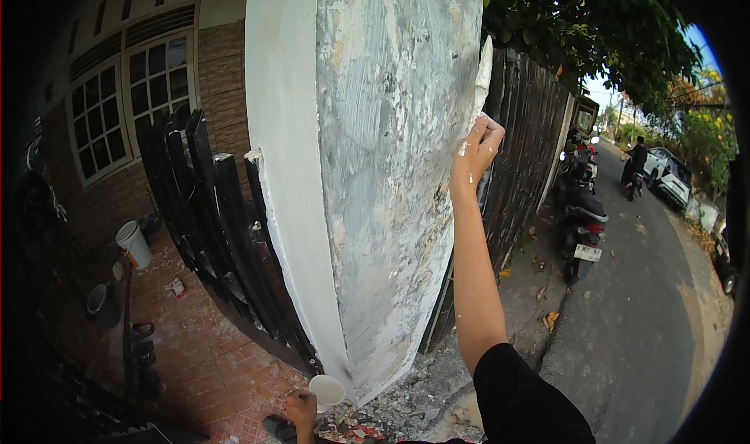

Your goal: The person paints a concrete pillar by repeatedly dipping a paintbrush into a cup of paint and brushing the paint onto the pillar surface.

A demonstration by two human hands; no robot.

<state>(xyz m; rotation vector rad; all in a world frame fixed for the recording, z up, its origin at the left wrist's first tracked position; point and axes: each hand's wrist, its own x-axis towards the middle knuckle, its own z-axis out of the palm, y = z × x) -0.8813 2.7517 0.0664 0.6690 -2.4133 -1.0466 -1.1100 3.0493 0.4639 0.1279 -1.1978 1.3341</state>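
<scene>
A tall masonry pillar (392, 151) stands before me, its left side an even white and its front patchy grey and white. At its upper right edge my right hand (479, 142) grips a paint-covered brush (484, 75) that points upward. White spots dot the hand. Low in the view, my left hand (300, 407) holds a small white cup (327, 390) by its side, near the foot of the pillar. What the cup contains is hard to make out.
Dark wooden fences (217, 221) flank the pillar. Buckets (134, 245) stand on red tiles at left. At right, a parked motorcycle (585, 221) borders the road, where a person (636, 163) sits on another near a white car (669, 174).
</scene>
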